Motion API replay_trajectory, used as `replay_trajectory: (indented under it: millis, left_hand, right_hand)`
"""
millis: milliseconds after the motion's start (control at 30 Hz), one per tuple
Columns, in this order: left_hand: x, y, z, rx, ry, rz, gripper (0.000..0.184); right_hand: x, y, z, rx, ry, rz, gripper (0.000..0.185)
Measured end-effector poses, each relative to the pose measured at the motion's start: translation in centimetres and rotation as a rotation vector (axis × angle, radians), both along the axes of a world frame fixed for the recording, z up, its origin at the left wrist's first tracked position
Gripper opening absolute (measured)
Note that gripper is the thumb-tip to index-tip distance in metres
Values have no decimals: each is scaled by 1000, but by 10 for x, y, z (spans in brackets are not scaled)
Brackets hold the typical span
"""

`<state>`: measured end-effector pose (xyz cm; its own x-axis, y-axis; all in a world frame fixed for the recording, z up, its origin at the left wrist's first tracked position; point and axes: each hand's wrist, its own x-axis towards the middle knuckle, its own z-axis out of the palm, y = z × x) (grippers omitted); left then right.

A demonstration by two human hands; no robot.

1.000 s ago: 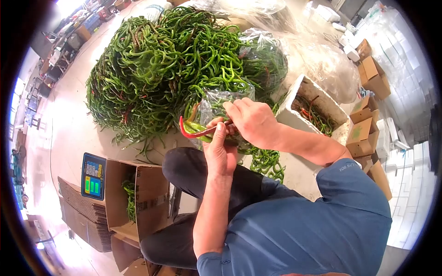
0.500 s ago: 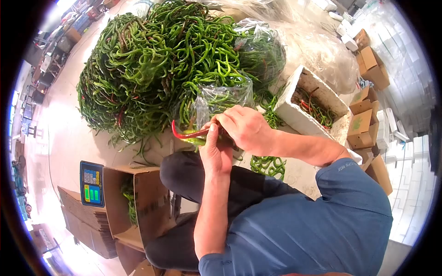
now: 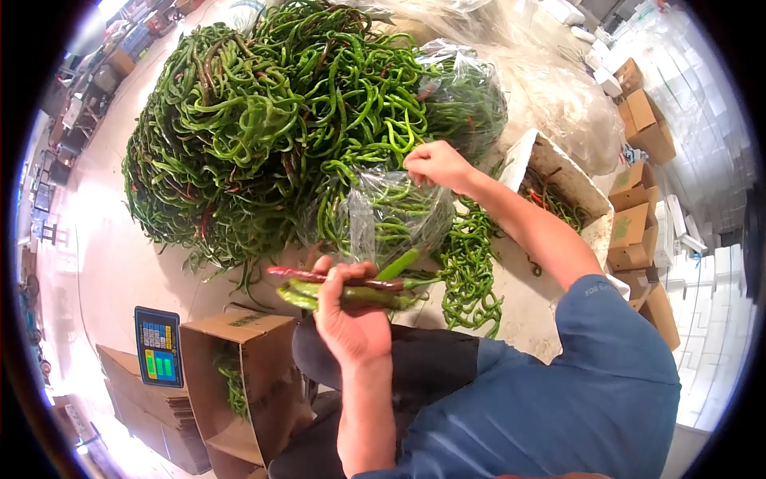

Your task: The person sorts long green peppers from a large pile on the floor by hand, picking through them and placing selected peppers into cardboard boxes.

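My left hand [image 3: 355, 319] is closed around a small bunch of long chili peppers. A dark red chili pepper [image 3: 299, 274] lies on top, and green chili peppers [image 3: 299, 295] sit beneath it, stems toward the right. Higher up, my right hand [image 3: 439, 166] has its fingers pinched together at the near edge of a large heap of green chili peppers [image 3: 247, 120]; what is between the fingertips is hidden. Below that hand, a clear plastic bag [image 3: 383, 215] with green peppers lies against the heap.
A white foam box [image 3: 519, 156] with red and dark peppers stands to the right. Loose green peppers [image 3: 471, 271] lie on the floor. At the lower left are an open cardboard box [image 3: 271, 359] holding peppers, a scale display [image 3: 158, 343] and flattened cardboard [image 3: 152, 403].
My right hand has left the bunch and moved up to the heap's edge. My left hand has lowered slightly, still gripping the red and green peppers.
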<state>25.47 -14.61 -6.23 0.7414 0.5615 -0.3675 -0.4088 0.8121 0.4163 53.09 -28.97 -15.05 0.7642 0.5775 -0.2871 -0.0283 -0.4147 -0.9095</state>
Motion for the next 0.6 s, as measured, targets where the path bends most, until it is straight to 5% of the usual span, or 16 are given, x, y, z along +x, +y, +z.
replay_trajectory:
  millis: [100, 300, 600]
  left_hand:
    - [0, 32, 5, 60, 72, 39, 9]
    - [7, 68, -29, 15, 225, 59, 12]
    - [22, 46, -18, 16, 186, 5, 10]
  right_hand:
    - [37, 28, -36, 13, 64, -184, 17]
    - [82, 76, -79, 135, 113, -435, 12]
    - [132, 86, -53, 155, -48, -519, 16]
